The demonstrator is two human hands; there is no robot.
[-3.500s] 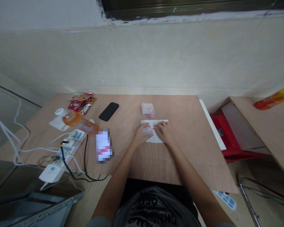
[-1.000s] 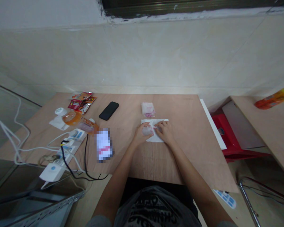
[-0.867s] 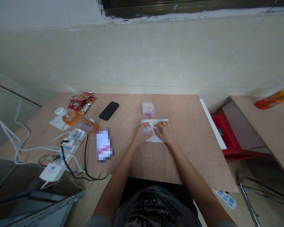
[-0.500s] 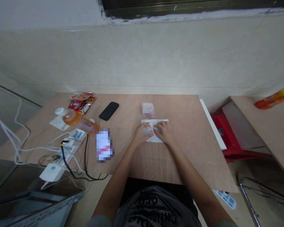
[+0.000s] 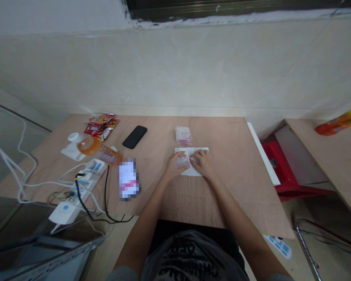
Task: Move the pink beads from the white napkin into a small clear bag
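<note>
Both my hands rest close together on a white paper sheet [image 5: 193, 154] lying on the plywood table [image 5: 236, 199]. My left hand [image 5: 177, 165] covers the sheet's left part, with a small translucent patch showing by its fingers. My right hand [image 5: 201, 163] has its fingertips bent down onto the sheet, near faint pink marks. Just beyond the sheet and apart from both hands lies a small clear bag of pink-and-white contents [image 5: 183, 135]. Whatever is under my palms is hidden.
Left of my hands lie a black phone [image 5: 135, 137], snack wrappers [image 5: 101, 127], an orange bottle [image 5: 89, 145], a blurred white-and-pink package [image 5: 128, 180] and a white power strip [image 5: 84, 185] with cables. A red stool [image 5: 276, 164] stands beyond the table's right edge.
My hands stay on the white sheet in nearly the same pose. The view has shifted only slightly.
</note>
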